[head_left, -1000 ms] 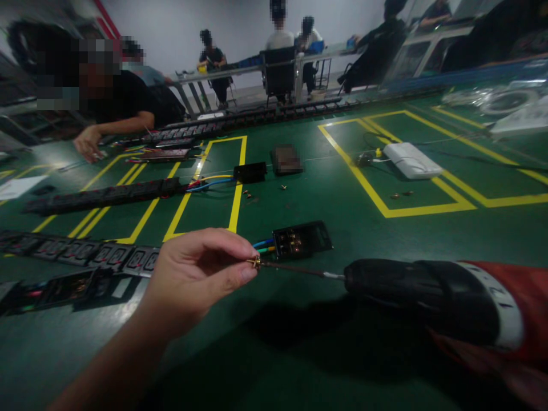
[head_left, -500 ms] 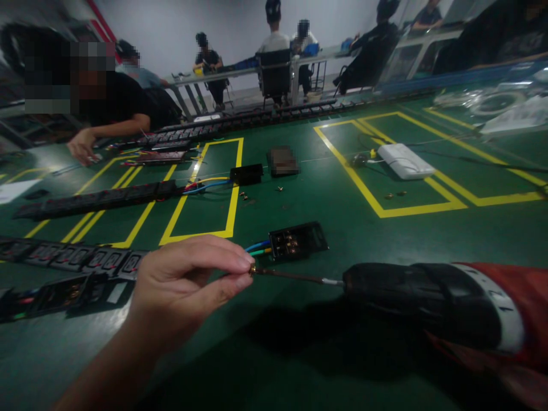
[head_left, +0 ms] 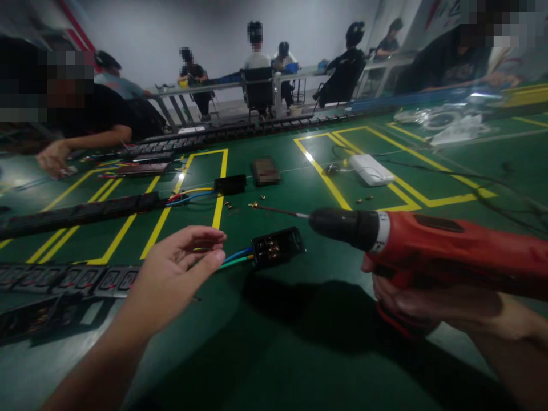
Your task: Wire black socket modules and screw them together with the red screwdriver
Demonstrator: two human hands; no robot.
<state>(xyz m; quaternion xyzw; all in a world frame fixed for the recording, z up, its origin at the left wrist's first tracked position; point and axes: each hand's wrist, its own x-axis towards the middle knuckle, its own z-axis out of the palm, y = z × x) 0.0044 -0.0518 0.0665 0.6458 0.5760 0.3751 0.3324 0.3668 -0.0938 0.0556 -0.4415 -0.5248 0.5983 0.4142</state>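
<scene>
My right hand (head_left: 411, 297) is wrapped round the grip of a red and black cordless drill (head_left: 445, 242). Its long thin bit (head_left: 280, 211) points left, and a small brass screw (head_left: 254, 205) sits at the tip. My left hand (head_left: 184, 265) is held above the table with fingers curved and apart, nothing visible in it. Between the hands lies an open black terminal box (head_left: 277, 248) with brass contacts inside. Blue and green wires (head_left: 235, 260) run from its left side towards my left hand, which hides part of them.
Black socket strips (head_left: 81, 214) lie at left, one wired to a black box (head_left: 230, 184). Loose screws (head_left: 228, 205), a brown block (head_left: 265, 171) and a white power bank-like box (head_left: 371, 169) lie farther back. A co-worker's hand (head_left: 55, 158) works at far left; clear plastic bags (head_left: 454, 123) lie back right.
My left hand has let go of the screw and drawn back left, its fingers opening. The drill has risen and moved left, with the screw staying on the bit's tip. The view has shifted somewhat.
</scene>
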